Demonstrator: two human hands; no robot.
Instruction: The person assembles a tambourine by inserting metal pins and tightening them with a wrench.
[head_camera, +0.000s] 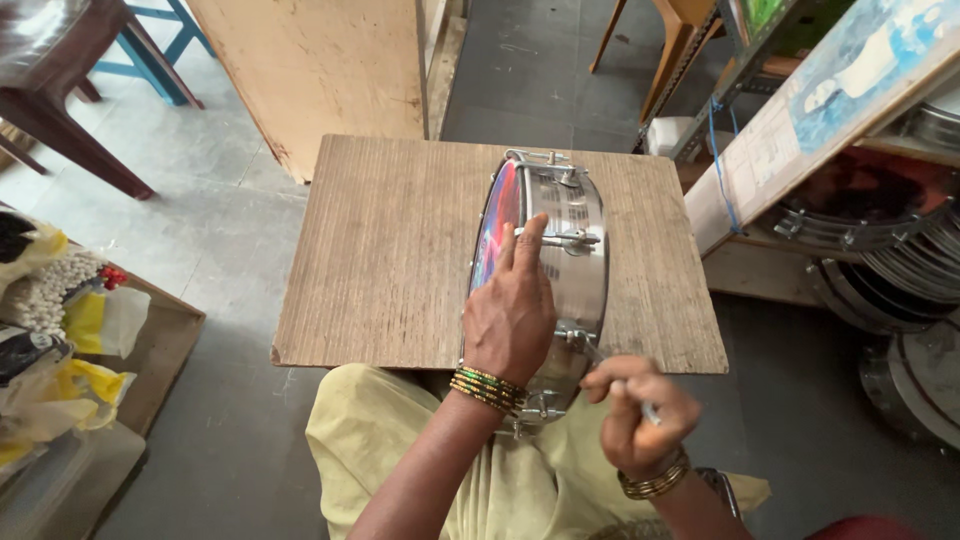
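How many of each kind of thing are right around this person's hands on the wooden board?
Metal-shelled drum, stood on its edge: 1
Slim metal tool: 1
Wooden board: 1
Hands: 2, the left hand on the drum, the right hand gripping the tool
Total: 5

Shiny metal drum shell (565, 270), glossy colourful drumhead (497, 215), matt rough-grained wooden board (390, 250), slim metal tool (615, 375)

Drum (560, 250) on edge, atop board (390, 250)
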